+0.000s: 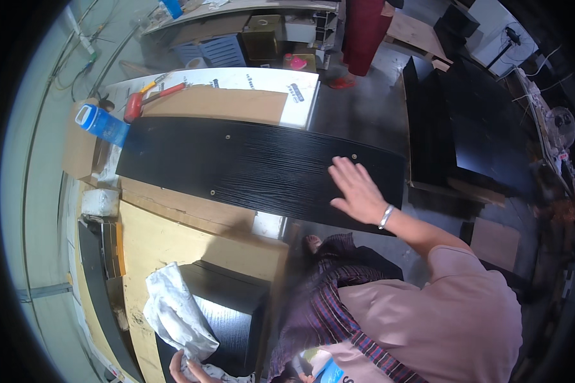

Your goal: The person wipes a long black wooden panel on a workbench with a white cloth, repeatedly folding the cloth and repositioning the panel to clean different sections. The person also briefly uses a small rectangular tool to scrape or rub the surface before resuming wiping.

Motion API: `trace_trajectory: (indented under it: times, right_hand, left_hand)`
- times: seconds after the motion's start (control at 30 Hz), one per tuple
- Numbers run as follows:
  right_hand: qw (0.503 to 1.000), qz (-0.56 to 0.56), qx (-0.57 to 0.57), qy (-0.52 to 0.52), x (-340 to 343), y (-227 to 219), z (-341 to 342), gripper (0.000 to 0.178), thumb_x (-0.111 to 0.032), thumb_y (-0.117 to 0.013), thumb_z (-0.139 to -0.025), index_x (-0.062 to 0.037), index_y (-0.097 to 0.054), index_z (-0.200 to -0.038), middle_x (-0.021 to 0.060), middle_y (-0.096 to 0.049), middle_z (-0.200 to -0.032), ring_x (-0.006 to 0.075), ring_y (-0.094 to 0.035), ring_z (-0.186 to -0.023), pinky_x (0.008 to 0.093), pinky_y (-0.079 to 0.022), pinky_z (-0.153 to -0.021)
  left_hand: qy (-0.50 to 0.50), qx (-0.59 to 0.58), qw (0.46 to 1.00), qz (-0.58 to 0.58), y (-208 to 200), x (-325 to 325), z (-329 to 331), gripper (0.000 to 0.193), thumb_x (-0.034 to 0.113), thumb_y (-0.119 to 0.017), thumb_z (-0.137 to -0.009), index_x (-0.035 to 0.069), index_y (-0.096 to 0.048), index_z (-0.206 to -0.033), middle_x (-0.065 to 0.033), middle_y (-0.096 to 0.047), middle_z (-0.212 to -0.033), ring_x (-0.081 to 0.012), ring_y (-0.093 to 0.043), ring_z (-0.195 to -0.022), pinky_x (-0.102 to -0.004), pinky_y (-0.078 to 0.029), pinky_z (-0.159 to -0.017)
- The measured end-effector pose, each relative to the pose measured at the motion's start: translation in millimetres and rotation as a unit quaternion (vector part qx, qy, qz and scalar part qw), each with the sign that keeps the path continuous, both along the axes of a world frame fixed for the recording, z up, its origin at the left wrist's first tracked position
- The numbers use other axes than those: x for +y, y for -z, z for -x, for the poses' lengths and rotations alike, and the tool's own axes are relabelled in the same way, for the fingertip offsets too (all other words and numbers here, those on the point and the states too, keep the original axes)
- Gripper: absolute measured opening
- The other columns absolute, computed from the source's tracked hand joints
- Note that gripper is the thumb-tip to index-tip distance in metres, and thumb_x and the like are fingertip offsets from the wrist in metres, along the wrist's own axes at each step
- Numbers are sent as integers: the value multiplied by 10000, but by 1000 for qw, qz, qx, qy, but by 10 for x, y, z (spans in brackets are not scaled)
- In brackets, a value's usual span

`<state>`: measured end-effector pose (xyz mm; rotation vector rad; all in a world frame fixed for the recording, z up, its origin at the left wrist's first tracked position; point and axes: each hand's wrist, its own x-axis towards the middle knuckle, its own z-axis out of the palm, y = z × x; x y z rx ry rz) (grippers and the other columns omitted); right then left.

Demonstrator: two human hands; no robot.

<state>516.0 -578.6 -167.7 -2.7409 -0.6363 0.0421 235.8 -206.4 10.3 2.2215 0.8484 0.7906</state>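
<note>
A long black wood-grain board (281, 166) with several small brass-coloured fittings lies across the workbench, its right end reaching past the bench. My right hand (358, 191), wearing a silver bangle, is spread flat over that right end, palm down and holding nothing. At the lower left, my left hand (190, 370) grips a crumpled white cloth (180, 313); only some of its fingers show. The cloth drapes over shorter black panels (230, 329) stacked on a pale yellow board.
A blue bottle (102, 124) and a red-headed mallet (134, 107) sit by the board's far left end. Cardboard (223, 104) covers part of a white sheet. Someone in dark red clothing (366, 32) stands beyond. Large black panels (492, 127) occupy the right.
</note>
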Motion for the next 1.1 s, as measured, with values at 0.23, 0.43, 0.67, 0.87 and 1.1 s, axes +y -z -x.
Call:
trace_trajectory:
  times: [0.23,0.43,0.67,0.87,1.1]
  right_hand:
    - [952,94,-39,287,-1186,299,310,734,-346,-624,-971,14,-361,-1555,204,-299,-1658,349,-264,-1545,545,-222,-1229]
    - [959,100,-89,251,-1051,108,198,726,-340,-632,-964,33,-381,-1533,203,-299,-1655,357,-266,-1536,549,-231,-1220]
    - [913,-192,222,-283,-403,165,1313,449,-219,-778,-831,-102,-640,-1241,118,-679,-1178,319,-655,-1109,463,-534,-951]
    - [975,-197,-63,-76,-294,-375,683,273,-75,-755,-808,-9,-695,-1066,155,-716,-1056,348,-688,-996,422,-572,-861]
    - [921,-354,55,-154,653,-440,313,194,38,-689,-859,27,-710,-1052,153,-736,-944,281,-735,-853,347,-586,-769]
  left_hand:
    - [-6,-18,1000,23,258,129,106,213,128,-669,-1007,-61,-684,-1104,-144,-701,-994,-217,-658,-834,-314,-564,-712]
    - [-24,-7,1000,13,222,91,41,238,165,-684,-995,-50,-694,-1095,-143,-697,-1018,-243,-658,-891,-351,-565,-798]
    - [-29,-2,999,31,213,76,24,292,199,-691,-999,-59,-678,-1135,-155,-694,-1043,-245,-655,-930,-362,-558,-841]
    - [-39,41,998,-38,302,188,110,236,103,-592,-999,-67,-647,-1154,-125,-688,-1070,-221,-638,-992,-336,-490,-921]
    - [50,-16,994,-97,-82,-116,-202,283,3,-698,-803,-49,-689,-1081,-176,-717,-1025,-294,-693,-937,-371,-529,-887]
